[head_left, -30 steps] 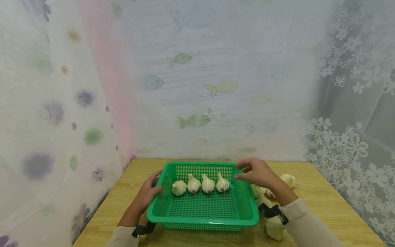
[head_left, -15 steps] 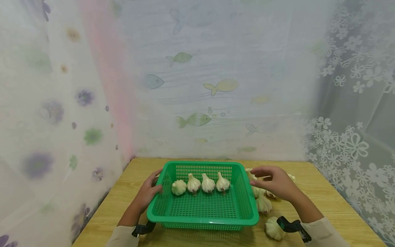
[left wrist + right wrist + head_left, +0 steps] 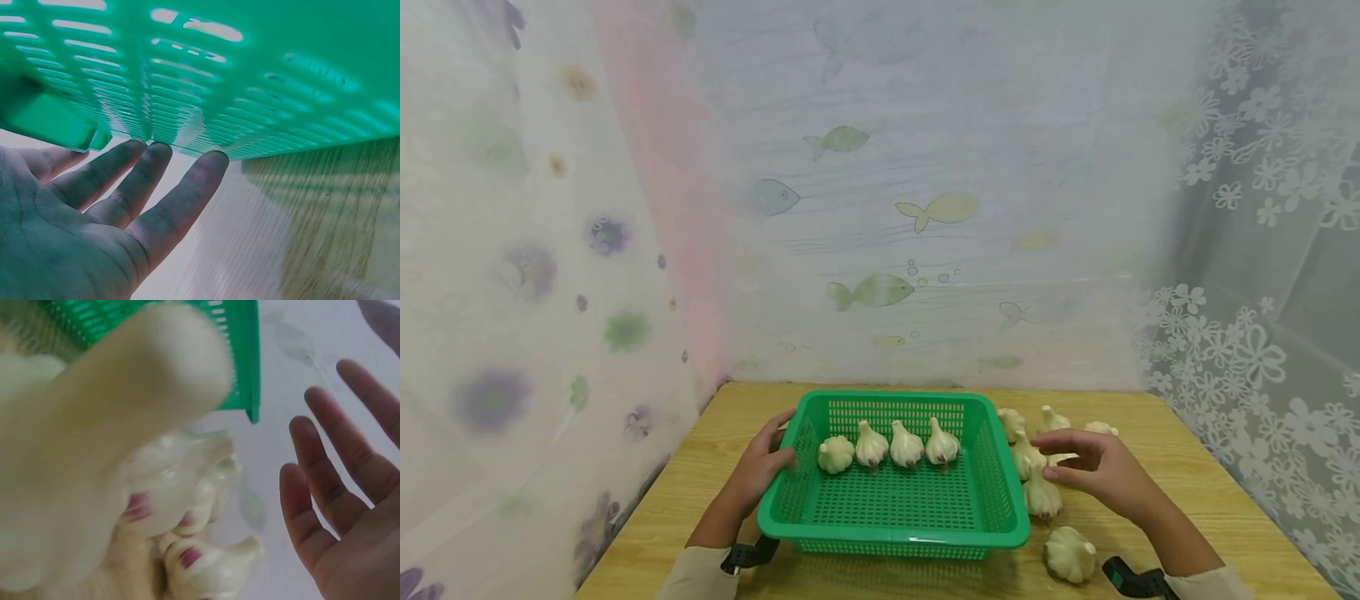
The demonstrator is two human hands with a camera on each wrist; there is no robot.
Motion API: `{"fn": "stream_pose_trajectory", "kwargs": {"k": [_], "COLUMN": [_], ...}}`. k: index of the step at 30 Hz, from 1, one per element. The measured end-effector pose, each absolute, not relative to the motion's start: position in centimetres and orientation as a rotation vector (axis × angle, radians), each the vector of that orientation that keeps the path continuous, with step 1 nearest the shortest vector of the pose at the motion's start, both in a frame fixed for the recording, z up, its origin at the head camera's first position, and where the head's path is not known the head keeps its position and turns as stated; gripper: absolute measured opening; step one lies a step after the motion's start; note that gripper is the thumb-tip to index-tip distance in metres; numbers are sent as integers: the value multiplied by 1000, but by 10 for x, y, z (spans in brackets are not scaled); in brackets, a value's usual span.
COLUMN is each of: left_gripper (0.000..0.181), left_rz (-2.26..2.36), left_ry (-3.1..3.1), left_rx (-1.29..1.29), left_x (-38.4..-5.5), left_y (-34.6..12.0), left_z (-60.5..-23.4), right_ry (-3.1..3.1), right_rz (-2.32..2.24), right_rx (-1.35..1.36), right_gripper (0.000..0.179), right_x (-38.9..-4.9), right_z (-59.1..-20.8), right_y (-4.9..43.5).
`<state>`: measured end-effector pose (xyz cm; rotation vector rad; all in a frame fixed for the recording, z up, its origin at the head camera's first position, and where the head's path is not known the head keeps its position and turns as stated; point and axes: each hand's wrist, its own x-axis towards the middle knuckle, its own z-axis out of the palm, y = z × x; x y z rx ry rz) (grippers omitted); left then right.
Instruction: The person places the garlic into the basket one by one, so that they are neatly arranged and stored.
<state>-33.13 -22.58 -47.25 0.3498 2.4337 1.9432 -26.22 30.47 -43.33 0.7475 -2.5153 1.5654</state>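
My left hand (image 3: 758, 467) holds the green plastic basket (image 3: 891, 536) at its left rim, the thumb over the edge and the fingers along the outer wall. In the left wrist view, those fingers (image 3: 181, 200) lie against the slotted side. Several garlic bulbs (image 3: 906, 446) sit in a row inside the basket. My right hand (image 3: 1101, 471) hovers over more garlic bulbs (image 3: 1042, 497) to the basket's right, fingers spread and holding nothing. The right wrist view shows its fingers (image 3: 319, 465) apart from the purple-marked garlic (image 3: 209, 569); one blurred garlic bulb (image 3: 144, 381) looms close to the camera.
A lone garlic bulb (image 3: 1070, 554) lies nearest the front, right of the basket. Everything rests on a wood-grain table (image 3: 1195, 467). Printed curtains (image 3: 880, 208) hang behind and at both sides of the table.
My right hand has moved from the basket's right rim rightward and down to above the loose garlic bulbs. The left hand, the basket and the bulbs inside it stay where they were.
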Motion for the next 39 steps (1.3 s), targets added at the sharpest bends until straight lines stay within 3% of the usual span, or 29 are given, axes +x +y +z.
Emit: {"fn": "stream_pose_trajectory", "kwargs": {"k": [21, 31, 39], "left_gripper": [84, 85, 85], "left_rz": [1952, 1969, 1974], "left_ry": [2399, 2387, 2379], "left_rx": [395, 360, 364], "left_x": [-332, -332, -334], "left_y": [-226, -228, -227], "left_z": [-472, -472, -473], "right_ry": [-2435, -2465, -2363], "right_rz": [2003, 2066, 2377], "right_rx": [911, 1012, 1198], "right_gripper": [40, 39, 43], "right_x": [-251, -254, -252], "right_z": [-483, -492, -492], "right_y": [346, 356, 363]}}
